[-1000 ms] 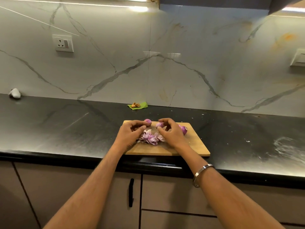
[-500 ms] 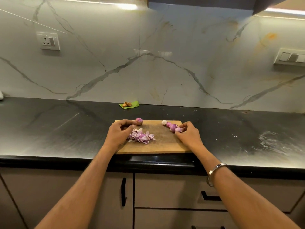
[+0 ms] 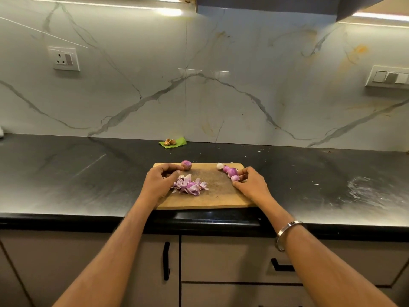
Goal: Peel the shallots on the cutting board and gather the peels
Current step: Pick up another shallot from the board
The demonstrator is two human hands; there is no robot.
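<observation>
The unpeeled shallot (image 3: 186,165) sits just beyond the loosely curled, empty left hand (image 3: 159,185), nearer it than the right hand (image 3: 251,183), which pinches a peeled shallot (image 3: 235,178).

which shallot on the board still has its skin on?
The round shallot at the board's far edge, by the left hand: dull brownish-purple skin. The ones by the right hand look peeled, glossy pink-white.

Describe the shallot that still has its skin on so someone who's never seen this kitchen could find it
Find the wooden cutting board on the black countertop. At its far left corner, just beyond the left hand, sits the unpeeled shallot. It lies alone, round and dull brownish purple, unlike the glossy peeled shallots near the right hand.
</observation>
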